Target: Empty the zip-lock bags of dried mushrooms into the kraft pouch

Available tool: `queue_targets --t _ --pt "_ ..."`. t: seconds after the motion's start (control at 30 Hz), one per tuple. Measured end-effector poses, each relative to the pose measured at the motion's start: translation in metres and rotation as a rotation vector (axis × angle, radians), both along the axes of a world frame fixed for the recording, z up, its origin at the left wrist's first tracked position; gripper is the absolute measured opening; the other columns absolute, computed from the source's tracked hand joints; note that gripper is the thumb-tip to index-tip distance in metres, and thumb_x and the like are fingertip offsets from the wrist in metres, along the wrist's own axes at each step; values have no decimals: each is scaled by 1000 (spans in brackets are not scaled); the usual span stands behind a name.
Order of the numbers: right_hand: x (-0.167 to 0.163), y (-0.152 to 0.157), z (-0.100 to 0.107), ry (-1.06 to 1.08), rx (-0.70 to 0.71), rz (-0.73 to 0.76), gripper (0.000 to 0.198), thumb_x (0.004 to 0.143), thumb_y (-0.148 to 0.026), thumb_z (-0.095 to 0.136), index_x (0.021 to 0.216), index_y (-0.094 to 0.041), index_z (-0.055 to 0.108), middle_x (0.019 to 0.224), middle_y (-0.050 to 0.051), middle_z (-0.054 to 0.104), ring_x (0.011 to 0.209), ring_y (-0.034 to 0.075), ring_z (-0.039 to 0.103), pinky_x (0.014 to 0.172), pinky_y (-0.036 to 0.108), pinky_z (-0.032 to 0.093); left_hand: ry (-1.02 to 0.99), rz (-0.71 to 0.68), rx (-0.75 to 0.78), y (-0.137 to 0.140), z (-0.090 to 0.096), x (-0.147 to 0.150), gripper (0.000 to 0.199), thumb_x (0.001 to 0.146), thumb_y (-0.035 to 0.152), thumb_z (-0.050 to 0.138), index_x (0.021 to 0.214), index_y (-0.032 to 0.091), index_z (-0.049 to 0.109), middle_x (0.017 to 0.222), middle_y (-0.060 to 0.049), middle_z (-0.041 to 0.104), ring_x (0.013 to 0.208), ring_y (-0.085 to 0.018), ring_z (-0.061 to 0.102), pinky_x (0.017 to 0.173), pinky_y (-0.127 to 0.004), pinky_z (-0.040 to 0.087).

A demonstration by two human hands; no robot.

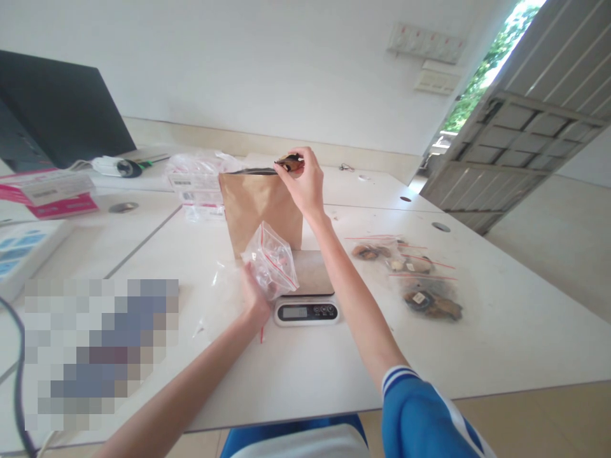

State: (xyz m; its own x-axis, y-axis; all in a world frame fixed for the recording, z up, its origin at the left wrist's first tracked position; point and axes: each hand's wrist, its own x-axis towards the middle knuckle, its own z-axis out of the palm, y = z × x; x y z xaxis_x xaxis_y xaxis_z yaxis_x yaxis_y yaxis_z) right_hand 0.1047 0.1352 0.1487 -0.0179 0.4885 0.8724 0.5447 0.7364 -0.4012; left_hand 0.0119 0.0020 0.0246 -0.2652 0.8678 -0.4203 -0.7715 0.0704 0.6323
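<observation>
Brown piece (pixel 291 165) (dark-edged) pinched in right hand (pixel 306 183).

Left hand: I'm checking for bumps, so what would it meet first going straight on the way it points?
Probably the paper bag, ahead of the left hand. The clear bag it holds might touch first; depth is unclear.

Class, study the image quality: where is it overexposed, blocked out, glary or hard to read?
Head view: the doorway is partly washed out; a pixelated patch covers the lower left; same view, pale glints sit on the clear bag in the left hand; digits on the scale look faint.
</observation>
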Motion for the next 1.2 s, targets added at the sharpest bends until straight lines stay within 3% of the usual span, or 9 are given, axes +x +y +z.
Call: queue_targets --t 0.37,0.63,0.87,1.2 --pt "-3 -4 8 -245 -46 -55 27 93 -22 44 120 -22 42 120 10 51 107 18 53 100 35 39 34 -1 -11 0 3 0 28 85 32 42 82 18 66 68 0 68 56 -14 63 47 -21 47" --pt "1 -13 9 -441 -42 -43 22 99 -31 32 108 -23 50 98 5 58 102 19 54 101 40 35 48 21 -59 2 -3 -1 26 85 34 44 84 20 66 77 -1 68 65 -15 62 52 -22 50" --pt "3 -16 8 -402 19 6 16 97 -32 39 98 -22 51 97 4 59 94 17 56 98 34 39 60 19 -73 1 0 0 26 85 35 44 87 21 66 77 0 68 65 -16 62 52 -23 49" --pt "-5 -17 0 -18 -76 172 28 96 -45 37 112 -22 44 104 6 61 94 16 61 84 30 50 94 -61 -23 -4 6 0 34 83 37 42 95 18 67 77 -4 70 60 -16 62 49 -24 46"
